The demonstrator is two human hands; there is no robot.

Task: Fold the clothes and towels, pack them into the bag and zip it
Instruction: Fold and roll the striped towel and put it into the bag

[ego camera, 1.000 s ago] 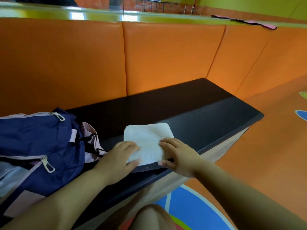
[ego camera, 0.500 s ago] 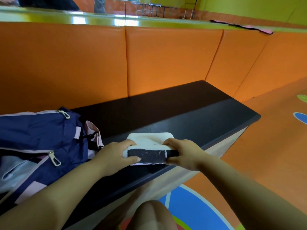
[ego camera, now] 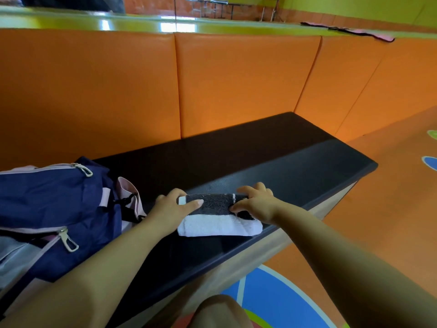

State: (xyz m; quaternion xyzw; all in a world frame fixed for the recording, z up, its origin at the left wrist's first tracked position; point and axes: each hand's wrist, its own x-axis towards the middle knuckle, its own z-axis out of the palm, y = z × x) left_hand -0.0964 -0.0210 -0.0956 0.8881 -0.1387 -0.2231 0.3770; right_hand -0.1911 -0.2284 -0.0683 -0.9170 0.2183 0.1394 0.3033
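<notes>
Towel grip: both hands pinch the dark top layer of the towel (ego camera: 220, 224), 1 at each end.
Left hand: the left hand (ego camera: 172, 209) lays its thumb across the dark fold, fingers curled behind it, on the end nearer the bag (ego camera: 54, 197).
Right hand: the right hand (ego camera: 257, 204) has its thumb on the near face and its fingers over the far side, on the end farther from the bag.
Towel shape: a small folded bundle, dark layer on top, white layer showing toward the person.
Towel place: on the bench (ego camera: 283, 166), just right of the bag and not touching it; the left hand sits between them.
Long axis: sideways, 1 end pointing roughly at the bag.
Bag: navy with pink trim, lying on the same bench. A gap shows by the lower zip pull (ego camera: 68, 241); how far it is open I cannot tell.
Step, judged: the fold looks almost finished; packing comes next.
Coming move, judged: the towel would travel end-first toward the bag, and the left hand is nearer.
Risk, judged: letting go of 1 end could let the fold spring loose.
</notes>
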